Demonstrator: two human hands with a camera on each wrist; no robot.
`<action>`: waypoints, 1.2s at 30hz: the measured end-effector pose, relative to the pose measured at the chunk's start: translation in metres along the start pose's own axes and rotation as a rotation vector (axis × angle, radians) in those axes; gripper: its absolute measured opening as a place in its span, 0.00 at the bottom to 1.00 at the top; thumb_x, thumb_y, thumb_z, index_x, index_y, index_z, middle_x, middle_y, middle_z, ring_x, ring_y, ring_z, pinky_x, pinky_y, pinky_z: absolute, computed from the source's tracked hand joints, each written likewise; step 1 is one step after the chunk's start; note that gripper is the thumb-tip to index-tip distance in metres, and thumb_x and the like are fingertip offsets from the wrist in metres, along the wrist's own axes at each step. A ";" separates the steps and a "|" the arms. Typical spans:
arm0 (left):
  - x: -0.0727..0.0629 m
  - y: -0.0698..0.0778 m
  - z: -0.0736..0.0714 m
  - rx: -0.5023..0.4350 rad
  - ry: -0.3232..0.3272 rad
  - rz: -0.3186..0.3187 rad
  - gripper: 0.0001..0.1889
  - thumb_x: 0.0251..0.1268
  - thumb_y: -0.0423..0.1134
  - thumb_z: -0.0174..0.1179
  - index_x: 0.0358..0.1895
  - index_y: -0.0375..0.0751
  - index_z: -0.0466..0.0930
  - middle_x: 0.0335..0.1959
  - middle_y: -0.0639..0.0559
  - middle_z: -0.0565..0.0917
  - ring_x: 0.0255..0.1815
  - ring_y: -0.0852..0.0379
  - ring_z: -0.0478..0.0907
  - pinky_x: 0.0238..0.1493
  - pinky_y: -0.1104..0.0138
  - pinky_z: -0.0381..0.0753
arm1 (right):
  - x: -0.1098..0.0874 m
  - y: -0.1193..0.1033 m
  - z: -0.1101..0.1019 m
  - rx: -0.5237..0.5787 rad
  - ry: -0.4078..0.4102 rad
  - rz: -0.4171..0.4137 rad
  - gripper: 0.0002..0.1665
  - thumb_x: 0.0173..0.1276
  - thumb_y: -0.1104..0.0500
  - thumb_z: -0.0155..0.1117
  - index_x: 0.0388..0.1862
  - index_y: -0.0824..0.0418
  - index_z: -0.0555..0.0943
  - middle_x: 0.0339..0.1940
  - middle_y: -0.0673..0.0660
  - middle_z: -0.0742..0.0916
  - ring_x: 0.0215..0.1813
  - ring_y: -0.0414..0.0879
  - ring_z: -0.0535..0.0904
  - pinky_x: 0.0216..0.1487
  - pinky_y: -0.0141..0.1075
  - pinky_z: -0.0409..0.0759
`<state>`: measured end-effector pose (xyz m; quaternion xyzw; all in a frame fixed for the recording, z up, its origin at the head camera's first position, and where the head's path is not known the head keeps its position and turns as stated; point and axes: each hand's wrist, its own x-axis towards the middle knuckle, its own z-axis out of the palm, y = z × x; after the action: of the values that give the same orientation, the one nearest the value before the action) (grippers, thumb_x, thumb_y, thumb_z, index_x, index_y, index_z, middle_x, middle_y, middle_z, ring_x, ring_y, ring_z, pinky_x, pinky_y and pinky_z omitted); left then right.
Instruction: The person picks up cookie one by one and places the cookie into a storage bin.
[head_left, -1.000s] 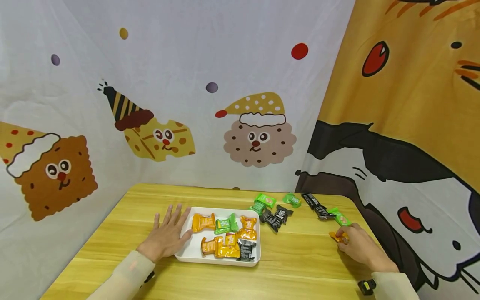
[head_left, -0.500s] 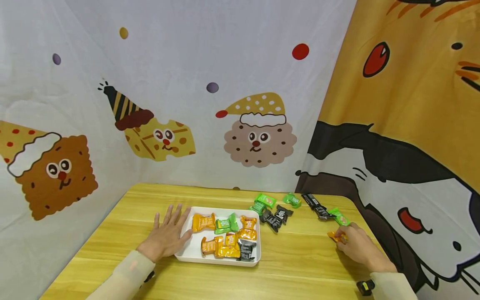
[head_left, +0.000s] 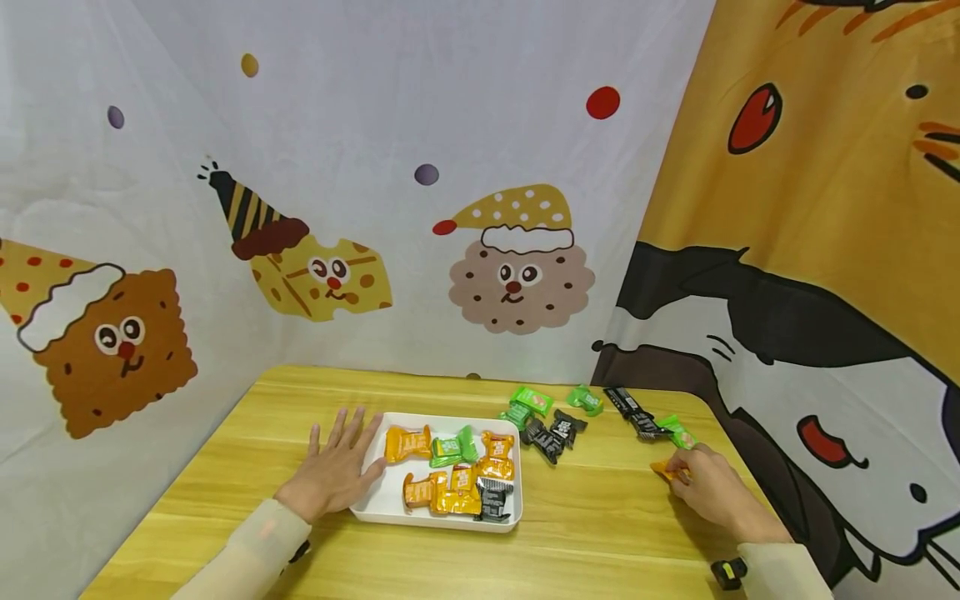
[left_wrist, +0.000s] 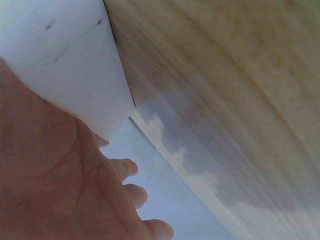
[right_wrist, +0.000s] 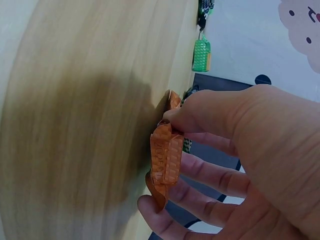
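In the head view a white tray (head_left: 405,522) holds several wrapped snacks: orange packets (head_left: 455,497), a green packet (head_left: 453,449) and a black packet (head_left: 492,501). My left hand (head_left: 330,471) rests against the tray's left side with its fingers spread straight; the left wrist view shows its palm beside the white tray wall (left_wrist: 75,65). Over at the right of the table, my right hand (head_left: 716,492) pinches an orange snack packet (right_wrist: 166,155). The right wrist view shows the thumb on the packet's upper end and the fingers behind it.
Behind the tray's right end lie green packets (head_left: 532,401) and black packets (head_left: 546,441) on the wooden table (head_left: 592,525). More black packets (head_left: 633,412) and a green packet (head_left: 679,433) sit near the right edge. A printed cloth (head_left: 337,125) hangs behind the table.
My right hand has shifted slightly to the left with the orange packet. The left hand and the tray have stayed in place.
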<state>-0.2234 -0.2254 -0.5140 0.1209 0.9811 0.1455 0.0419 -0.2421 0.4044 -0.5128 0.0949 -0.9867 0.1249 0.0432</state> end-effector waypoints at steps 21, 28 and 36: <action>0.002 -0.002 0.002 0.004 -0.005 -0.002 0.43 0.97 0.61 0.47 0.99 0.44 0.47 1.00 0.33 0.40 1.00 0.23 0.35 0.92 0.17 0.32 | 0.007 -0.020 0.000 0.031 0.003 -0.026 0.09 0.71 0.69 0.81 0.48 0.62 0.95 0.47 0.56 0.94 0.45 0.49 0.89 0.43 0.46 0.88; 0.002 -0.002 0.003 0.016 -0.003 -0.004 0.43 0.97 0.62 0.48 0.99 0.45 0.47 1.00 0.33 0.41 1.00 0.23 0.36 0.92 0.17 0.33 | 0.009 -0.033 -0.001 0.017 0.026 -0.079 0.09 0.71 0.69 0.80 0.47 0.60 0.95 0.46 0.54 0.95 0.45 0.46 0.88 0.43 0.42 0.87; 0.001 0.000 0.002 0.024 -0.003 -0.004 0.43 0.97 0.61 0.48 0.99 0.44 0.47 0.99 0.32 0.41 1.00 0.22 0.38 0.92 0.17 0.34 | 0.014 -0.053 -0.001 0.022 0.082 -0.139 0.09 0.71 0.69 0.82 0.46 0.57 0.95 0.42 0.50 0.93 0.39 0.40 0.81 0.42 0.39 0.79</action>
<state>-0.2241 -0.2246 -0.5155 0.1197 0.9829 0.1336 0.0424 -0.2456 0.3520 -0.4974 0.1583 -0.9737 0.1362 0.0911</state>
